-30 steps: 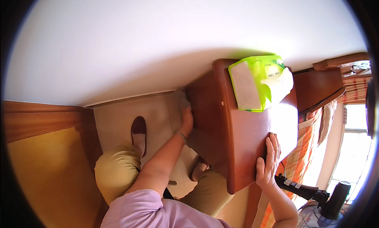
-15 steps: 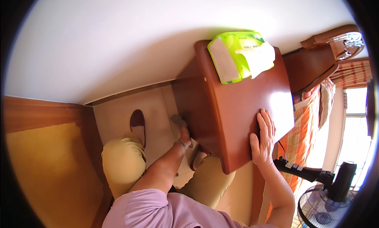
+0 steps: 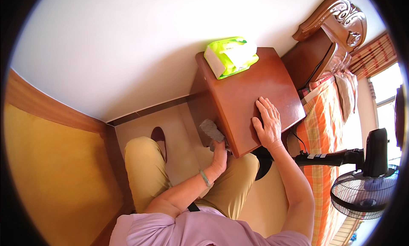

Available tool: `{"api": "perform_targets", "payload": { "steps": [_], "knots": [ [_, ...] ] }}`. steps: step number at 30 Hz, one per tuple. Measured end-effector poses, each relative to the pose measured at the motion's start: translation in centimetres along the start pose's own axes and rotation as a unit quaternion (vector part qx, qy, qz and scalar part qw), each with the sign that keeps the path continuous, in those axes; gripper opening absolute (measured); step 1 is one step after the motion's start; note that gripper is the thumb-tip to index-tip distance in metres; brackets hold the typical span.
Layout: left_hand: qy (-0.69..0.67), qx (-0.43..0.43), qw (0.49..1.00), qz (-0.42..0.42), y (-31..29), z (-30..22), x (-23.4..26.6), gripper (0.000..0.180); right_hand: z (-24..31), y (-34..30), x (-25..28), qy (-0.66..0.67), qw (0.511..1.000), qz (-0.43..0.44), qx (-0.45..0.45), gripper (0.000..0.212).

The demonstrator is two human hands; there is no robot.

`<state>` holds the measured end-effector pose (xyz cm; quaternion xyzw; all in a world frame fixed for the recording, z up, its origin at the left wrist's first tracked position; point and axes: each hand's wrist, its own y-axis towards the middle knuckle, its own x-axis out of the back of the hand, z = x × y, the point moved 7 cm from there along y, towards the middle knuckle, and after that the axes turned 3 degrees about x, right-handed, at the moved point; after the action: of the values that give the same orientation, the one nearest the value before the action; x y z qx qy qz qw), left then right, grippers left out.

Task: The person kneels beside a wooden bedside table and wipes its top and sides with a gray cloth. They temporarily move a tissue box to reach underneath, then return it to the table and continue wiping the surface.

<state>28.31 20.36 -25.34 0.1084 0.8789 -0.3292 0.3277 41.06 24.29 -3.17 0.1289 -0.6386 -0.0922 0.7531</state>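
Note:
My left hand [image 3: 219,157] is closed round a grey cloth [image 3: 210,129], low beside the near left edge of a reddish-brown wooden nightstand [image 3: 238,103]. Most of the cloth sticks out beyond my fingers, against the nightstand's side. My right hand [image 3: 269,125] lies flat on the glossy top with its fingers spread, holding nothing. A bright green pack of tissues [image 3: 230,57], a white sheet showing, sits at the far left of that top.
A bed with orange striped bedding [image 3: 317,131] and a carved headboard [image 3: 313,54] stands to the right. A black fan [image 3: 366,195] is at lower right. A white wall [image 3: 115,45] rises behind, and a yellow-panelled wooden piece [image 3: 55,160] stands left.
My left hand has moved right and in against the nightstand's edge, with the cloth now showing more. The whole view has shifted and tilted. My right hand stays flat on the top.

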Motion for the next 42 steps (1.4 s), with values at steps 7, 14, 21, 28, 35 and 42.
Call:
{"api": "perform_targets", "payload": {
  "steps": [7,14,21,28,35,42],
  "knots": [
    [0.025,-0.062,0.994,0.083,-1.4,-4.9,-3.0,0.053,0.2,0.0,0.0,0.001,1.000,0.006,-0.007,0.051],
    [0.078,-0.213,0.974,-0.005,7.9,-13.0,-2.8,0.066,0.5,0.4,0.0,0.000,1.000,0.022,-0.007,0.053],
    [0.061,-0.123,0.989,-0.051,21.4,-6.7,5.2,0.064,0.2,0.2,-0.1,-0.013,0.998,0.055,-0.017,0.056],
    [-0.040,0.047,0.995,-0.075,32.0,1.3,16.9,0.064,0.6,1.6,0.0,0.002,0.997,0.076,-0.009,0.057],
    [-0.143,0.146,0.978,-0.042,22.3,10.1,16.1,0.059,0.0,0.3,0.5,0.010,0.997,0.065,-0.037,0.057],
    [-0.192,0.131,0.972,-0.032,13.5,12.4,12.2,0.048,0.2,0.5,0.6,0.025,0.999,0.013,-0.028,0.052]
  ]
}}
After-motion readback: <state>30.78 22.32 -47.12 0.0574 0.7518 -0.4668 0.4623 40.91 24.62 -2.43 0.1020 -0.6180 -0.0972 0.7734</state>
